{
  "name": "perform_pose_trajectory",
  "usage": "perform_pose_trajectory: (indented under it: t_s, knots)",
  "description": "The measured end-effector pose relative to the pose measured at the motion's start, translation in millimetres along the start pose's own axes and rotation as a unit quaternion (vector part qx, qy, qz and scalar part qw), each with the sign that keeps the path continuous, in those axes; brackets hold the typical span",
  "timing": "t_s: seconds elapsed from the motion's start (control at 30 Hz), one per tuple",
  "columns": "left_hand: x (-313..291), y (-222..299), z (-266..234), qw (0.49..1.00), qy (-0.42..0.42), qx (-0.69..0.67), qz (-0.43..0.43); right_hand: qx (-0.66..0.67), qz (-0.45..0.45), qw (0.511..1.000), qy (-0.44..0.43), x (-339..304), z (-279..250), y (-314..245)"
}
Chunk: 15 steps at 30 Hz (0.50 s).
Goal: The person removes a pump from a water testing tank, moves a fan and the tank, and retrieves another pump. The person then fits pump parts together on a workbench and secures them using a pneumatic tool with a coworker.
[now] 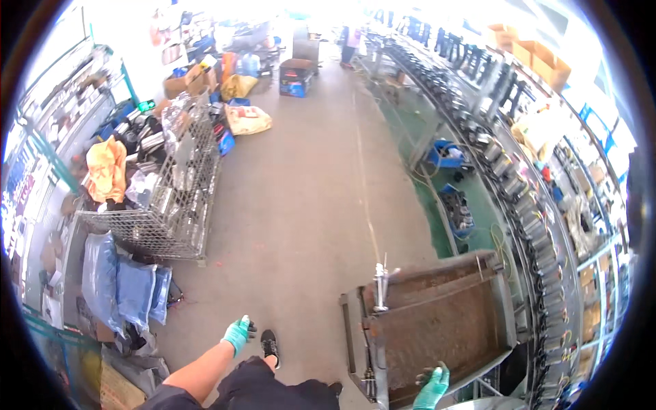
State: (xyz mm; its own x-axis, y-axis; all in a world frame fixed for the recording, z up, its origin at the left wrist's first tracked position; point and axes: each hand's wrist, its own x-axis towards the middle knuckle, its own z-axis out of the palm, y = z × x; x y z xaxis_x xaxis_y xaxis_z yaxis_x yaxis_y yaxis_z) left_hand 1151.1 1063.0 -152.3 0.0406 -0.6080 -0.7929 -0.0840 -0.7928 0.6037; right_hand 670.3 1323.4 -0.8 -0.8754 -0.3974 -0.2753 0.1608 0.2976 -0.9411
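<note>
My left hand (238, 335), in a green glove with dark finger areas, hangs over the floor above a black shoe (270, 346). Its fingers are loosely apart and nothing shows in them. At the lower right my right hand (432, 389), gloved alike, is over the near part of a rusty brown metal cart (444, 328). Its fingers are spread and hold nothing; whether they touch the cart's surface I cannot tell. An upright metal fitting (381, 287) stands at the cart's left side.
A wire mesh cage (184, 225) full of parts stands left, with blue plastic-wrapped packs (134, 287) before it. To the right a long conveyor line (506, 171) carries several metal parts, with blue crates (447, 154) below. Ahead sit a dark box (296, 78) and a sack (248, 120).
</note>
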Motion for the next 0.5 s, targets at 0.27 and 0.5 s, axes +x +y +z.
perform_pose_trajectory:
  t_s: [0.27,0.5]
  knots:
    - [91,53,-128,0.997,0.014,0.069,-0.010,-0.214,-0.060,0.968,-0.114,-67,172,-31]
    - [167,55,-189,0.977,0.049,0.178,-0.111,-0.201,-0.181,0.945,-0.185,12,264,10]
